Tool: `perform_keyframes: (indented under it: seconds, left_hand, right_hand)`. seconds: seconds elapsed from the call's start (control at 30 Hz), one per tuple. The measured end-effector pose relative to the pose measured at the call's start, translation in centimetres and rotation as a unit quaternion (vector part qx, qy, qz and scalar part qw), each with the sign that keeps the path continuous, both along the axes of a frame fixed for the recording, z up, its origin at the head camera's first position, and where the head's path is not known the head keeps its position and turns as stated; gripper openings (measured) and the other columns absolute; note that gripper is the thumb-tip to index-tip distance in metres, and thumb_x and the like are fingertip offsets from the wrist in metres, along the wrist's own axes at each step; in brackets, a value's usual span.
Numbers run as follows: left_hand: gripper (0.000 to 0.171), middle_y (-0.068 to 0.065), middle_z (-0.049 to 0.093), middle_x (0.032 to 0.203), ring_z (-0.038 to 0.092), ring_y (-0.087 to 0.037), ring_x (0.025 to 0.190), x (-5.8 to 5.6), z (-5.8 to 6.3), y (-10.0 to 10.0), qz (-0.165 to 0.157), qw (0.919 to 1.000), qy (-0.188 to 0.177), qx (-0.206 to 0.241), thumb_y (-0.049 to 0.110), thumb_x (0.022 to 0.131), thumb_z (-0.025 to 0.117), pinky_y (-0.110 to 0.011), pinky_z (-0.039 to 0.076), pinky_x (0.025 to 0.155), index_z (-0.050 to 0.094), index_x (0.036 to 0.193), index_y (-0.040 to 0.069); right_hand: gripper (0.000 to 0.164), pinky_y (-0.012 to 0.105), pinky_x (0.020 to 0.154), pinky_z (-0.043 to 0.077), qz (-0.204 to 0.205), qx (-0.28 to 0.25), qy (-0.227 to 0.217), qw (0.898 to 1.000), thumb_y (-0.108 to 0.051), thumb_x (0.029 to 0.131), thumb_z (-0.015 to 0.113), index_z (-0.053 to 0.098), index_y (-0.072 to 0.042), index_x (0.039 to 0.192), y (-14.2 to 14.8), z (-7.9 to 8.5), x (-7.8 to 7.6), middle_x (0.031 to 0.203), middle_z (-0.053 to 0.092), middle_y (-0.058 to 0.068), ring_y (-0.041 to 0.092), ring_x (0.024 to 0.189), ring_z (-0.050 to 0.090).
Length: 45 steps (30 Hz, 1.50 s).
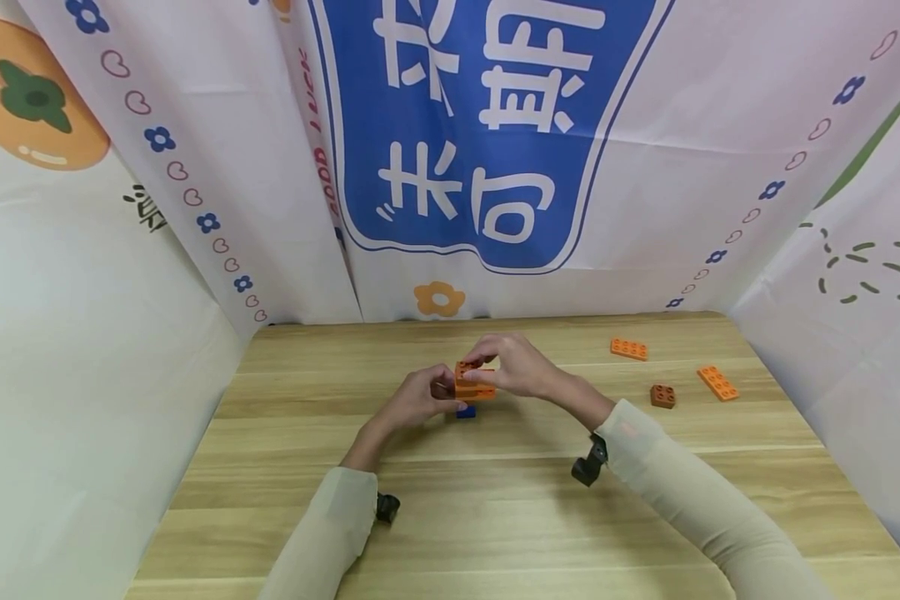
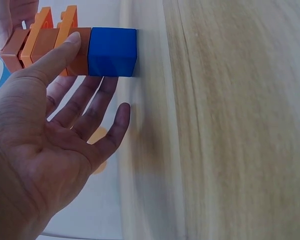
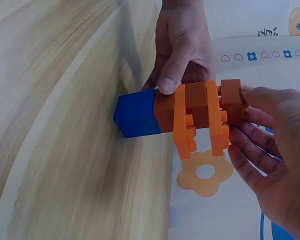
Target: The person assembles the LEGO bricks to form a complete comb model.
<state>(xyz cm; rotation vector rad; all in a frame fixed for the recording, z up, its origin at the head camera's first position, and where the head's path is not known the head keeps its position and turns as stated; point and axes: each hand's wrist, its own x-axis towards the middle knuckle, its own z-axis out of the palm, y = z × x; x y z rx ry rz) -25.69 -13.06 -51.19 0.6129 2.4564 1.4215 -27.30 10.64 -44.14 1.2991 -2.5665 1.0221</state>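
A tower of toy building bricks stands on the table between both hands. Its base is a blue block [image 3: 135, 114], and above that comes a lower brown brick [image 3: 163, 107]. Higher up, a lower orange plate [image 3: 180, 125], a middle brown brick [image 3: 196, 102] and an upper orange plate [image 3: 214, 122] follow; both plates jut to one side. My left hand [image 1: 420, 396] grips the lower brown brick, thumb on its near face. With my right hand [image 1: 516, 364] I pinch the top brown brick [image 3: 232, 100], which sits slightly tilted over the upper plate's studs, a narrow gap showing.
On the table's right side lie two loose orange plates, one farther back [image 1: 629, 348] and one near the right edge [image 1: 717, 382]. A loose brown brick [image 1: 663, 396] rests between them and my right forearm. A printed cloth [image 1: 420, 283] hangs behind the wooden table [image 1: 495, 517].
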Motion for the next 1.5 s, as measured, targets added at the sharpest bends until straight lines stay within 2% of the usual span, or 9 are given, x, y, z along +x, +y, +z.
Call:
perform_keyframes:
  seconds: [0.33, 0.5, 0.73, 0.93, 1.1, 1.33, 1.5]
  left_hand:
    - [0.026, -0.005, 0.073, 0.11, 0.072, -0.02, 0.1, 0.1, 0.0, 0.0, -0.004, 1.0, 0.008, -0.004, 0.014, 0.092, 0.086, -0.036, 0.062, 0.088, 0.066, 0.108, 0.009]
    - [0.026, -0.006, 0.073, 0.108, 0.071, -0.019, 0.099, 0.1, 0.0, 0.0, 0.0, 0.9999, 0.016, -0.004, 0.012, 0.091, 0.086, -0.035, 0.061, 0.088, 0.068, 0.11, 0.008]
    - [0.028, -0.006, 0.074, 0.11, 0.072, -0.019, 0.1, 0.2, 0.3, -0.2, -0.008, 0.9996, 0.025, -0.002, 0.013, 0.092, 0.085, -0.033, 0.061, 0.089, 0.068, 0.114, 0.007]
    - [0.03, -0.007, 0.074, 0.113, 0.073, -0.021, 0.103, 0.1, 0.2, -0.4, -0.006, 0.9996, 0.027, 0.003, 0.014, 0.092, 0.085, -0.034, 0.061, 0.09, 0.069, 0.117, 0.007]
    - [0.03, -0.01, 0.074, 0.118, 0.073, -0.024, 0.107, 0.1, 0.1, -0.3, -0.007, 0.9995, 0.024, 0.02, 0.013, 0.093, 0.084, -0.035, 0.061, 0.092, 0.069, 0.118, 0.006]
    - [0.03, -0.008, 0.075, 0.117, 0.073, -0.022, 0.107, 0.1, 0.2, 0.0, -0.007, 0.999, 0.03, 0.034, 0.013, 0.093, 0.084, -0.035, 0.061, 0.093, 0.069, 0.119, 0.006]
    - [0.03, -0.009, 0.075, 0.116, 0.073, -0.023, 0.107, 0.2, 0.4, 0.2, -0.012, 0.9982, 0.043, 0.04, 0.012, 0.094, 0.083, -0.038, 0.061, 0.094, 0.069, 0.119, 0.006]
  right_hand:
    - [0.019, 0.033, 0.08, 0.061, -0.02, 0.037, -0.017, 0.999, -0.023, 0.095, 0.083, 0.083, -0.009, 0.108, -0.5, 1.0, 0.5, 0.1, 0.079, 0.0, 0.013, 0.092, 0.072]
    - [0.018, 0.029, 0.082, 0.06, -0.022, 0.048, -0.014, 0.999, -0.021, 0.094, 0.083, 0.083, -0.008, 0.107, -0.7, 1.3, 0.6, 0.099, 0.078, 0.0, 0.013, 0.092, 0.072]
    - [0.017, 0.039, 0.079, 0.062, -0.027, 0.041, -0.017, 0.999, -0.019, 0.095, 0.083, 0.083, -0.007, 0.107, -1.0, 1.1, 0.5, 0.099, 0.079, 0.001, 0.014, 0.092, 0.071]
    - [0.016, 0.035, 0.078, 0.062, -0.032, 0.033, -0.024, 0.999, -0.019, 0.096, 0.082, 0.083, -0.008, 0.108, -1.1, 0.9, 0.6, 0.1, 0.078, 0.001, 0.013, 0.092, 0.072]
    - [0.016, 0.039, 0.078, 0.062, -0.035, 0.027, -0.03, 0.999, -0.017, 0.095, 0.083, 0.083, -0.007, 0.107, -1.1, 0.9, 0.6, 0.1, 0.079, 0.002, 0.014, 0.093, 0.072]
    - [0.017, 0.043, 0.08, 0.062, -0.036, 0.02, -0.042, 0.998, -0.017, 0.094, 0.083, 0.083, -0.007, 0.108, -0.8, 0.6, 0.6, 0.101, 0.078, 0.002, 0.015, 0.093, 0.072]
    - [0.018, 0.038, 0.078, 0.062, -0.04, 0.019, -0.036, 0.998, -0.018, 0.094, 0.083, 0.083, -0.007, 0.109, -0.6, 0.5, 0.7, 0.102, 0.078, 0.003, 0.016, 0.093, 0.072]
